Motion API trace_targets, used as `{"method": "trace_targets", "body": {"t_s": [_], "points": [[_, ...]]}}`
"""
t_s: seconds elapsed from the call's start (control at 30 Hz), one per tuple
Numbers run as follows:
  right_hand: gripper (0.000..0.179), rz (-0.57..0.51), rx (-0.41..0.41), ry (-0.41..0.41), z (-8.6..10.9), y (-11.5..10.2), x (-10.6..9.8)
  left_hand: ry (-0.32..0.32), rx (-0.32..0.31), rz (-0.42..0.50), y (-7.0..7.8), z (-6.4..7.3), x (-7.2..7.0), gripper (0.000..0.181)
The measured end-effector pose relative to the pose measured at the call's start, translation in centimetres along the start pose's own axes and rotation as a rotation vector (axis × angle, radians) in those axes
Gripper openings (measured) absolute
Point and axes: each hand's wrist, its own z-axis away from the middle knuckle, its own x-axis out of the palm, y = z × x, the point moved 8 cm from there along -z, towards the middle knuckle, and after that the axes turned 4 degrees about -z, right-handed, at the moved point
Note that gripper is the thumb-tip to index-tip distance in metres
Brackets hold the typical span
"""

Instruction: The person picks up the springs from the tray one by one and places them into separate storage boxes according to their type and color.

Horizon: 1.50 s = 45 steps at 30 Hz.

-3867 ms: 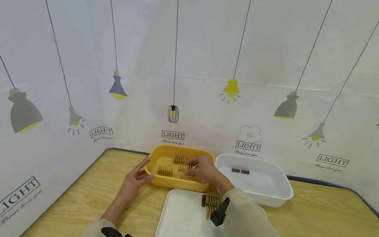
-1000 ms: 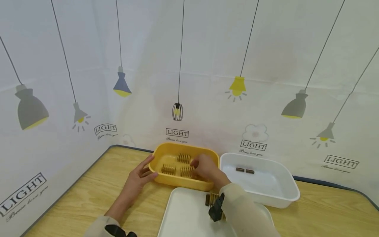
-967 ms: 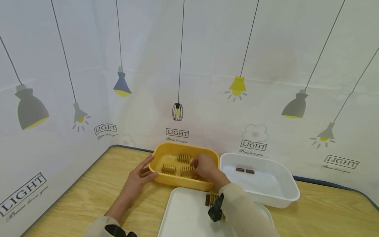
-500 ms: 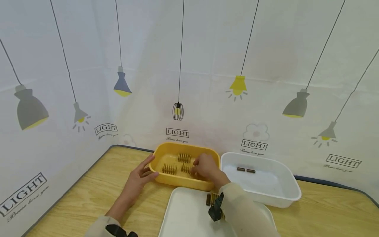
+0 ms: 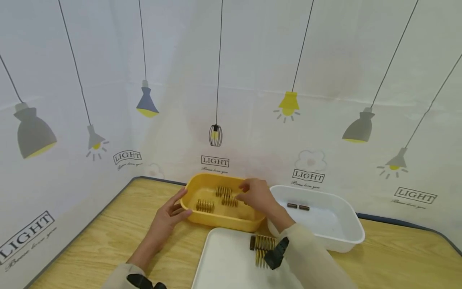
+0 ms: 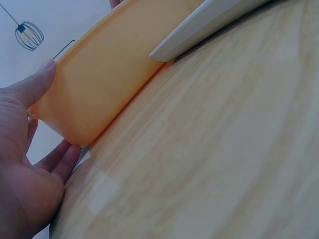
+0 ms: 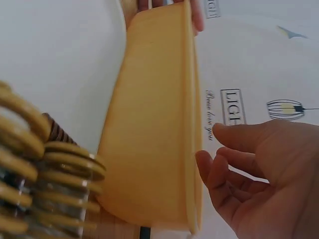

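My left hand (image 5: 164,220) holds the left end of the yellow bin (image 5: 216,218), thumb at the near rim and fingers round the corner. Inside lie three gold coil springs: one at the left (image 5: 205,206), a back spring (image 5: 223,191) and a front spring (image 5: 229,200) touching or nearly touching it. My right hand (image 5: 258,196) hovers over the bin's right end, just right of the front spring. Its fingers are loosely bent; in the right wrist view a gap shows between thumb and fingertips, with nothing held.
A white bin (image 5: 328,216) on the right contains two small brown springs (image 5: 298,206). The white tray (image 5: 227,261) in front carries gold springs (image 5: 264,243) and a brown spring (image 5: 252,243), partly behind the right wrist's black strap (image 5: 277,253). A printed curtain (image 5: 252,120) hangs behind.
The front spring has shifted back toward the back spring. My right hand has let go of it and risen to the right. My left hand has stayed on the bin.
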Motion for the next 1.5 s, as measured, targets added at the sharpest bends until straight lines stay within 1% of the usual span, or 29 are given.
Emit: {"method": "trace_targets", "body": {"t_s": [0.1,0.23,0.37,0.5,0.57,0.6,0.67,0.73,0.8,0.9,1.0,1.07,1.13,1.23,1.4,1.5], "points": [[0.031,-0.060,-0.009,0.027,1.0,0.6,-1.0,0.007,0.007,-0.019,-0.2,-0.1,-0.1,0.064],[0.028,-0.111,-0.015,0.043,3.0,1.4,-2.3,0.017,0.003,-0.046,-0.1,-0.2,-0.3,0.064],[0.026,-0.124,-0.034,0.079,4.7,1.8,-3.9,0.019,0.007,-0.061,0.1,-0.1,-0.4,0.064],[0.020,-0.146,-0.043,0.123,6.2,2.3,-5.2,0.004,0.003,-0.035,1.5,0.3,0.0,0.062],[0.018,-0.157,-0.041,0.130,7.0,2.5,-5.7,-0.004,0.004,-0.028,1.8,0.3,0.1,0.062],[0.017,-0.161,-0.046,0.131,7.5,2.6,-5.8,-0.006,0.005,-0.024,1.8,0.3,0.2,0.062],[0.017,-0.164,-0.041,0.126,8.5,2.9,-6.0,-0.005,0.016,-0.029,1.3,0.1,0.1,0.062],[0.017,-0.166,-0.024,0.126,9.4,3.3,-6.1,-0.004,0.025,-0.040,0.9,0.0,0.0,0.063],[0.015,-0.165,0.009,0.137,10.4,3.8,-6.1,-0.003,0.026,-0.046,0.8,-0.1,0.0,0.063],[0.012,-0.158,0.078,0.177,11.8,4.8,-6.2,-0.006,0.017,-0.045,0.8,-0.2,0.1,0.063],[0.010,-0.149,0.116,0.225,13.1,5.5,-6.4,-0.009,0.004,-0.035,0.6,-0.3,0.2,0.062],[0.009,-0.147,0.141,0.234,13.8,6.0,-6.5,-0.010,0.001,-0.031,0.5,-0.4,0.3,0.062],[0.009,-0.143,0.170,0.222,14.4,6.8,-6.5,-0.010,-0.002,-0.029,0.4,-0.5,0.3,0.062],[0.014,-0.159,0.207,0.160,15.2,8.0,-6.3,-0.008,-0.007,-0.040,0.2,-0.3,0.3,0.063],[0.033,-0.262,0.211,0.036,16.1,9.8,-5.8,0.005,-0.004,-0.063,-0.1,-0.1,0.1,0.065],[0.039,-0.297,0.220,0.002,16.5,10.7,-5.6,0.017,-0.011,-0.068,-0.4,0.0,0.0,0.065]]}}
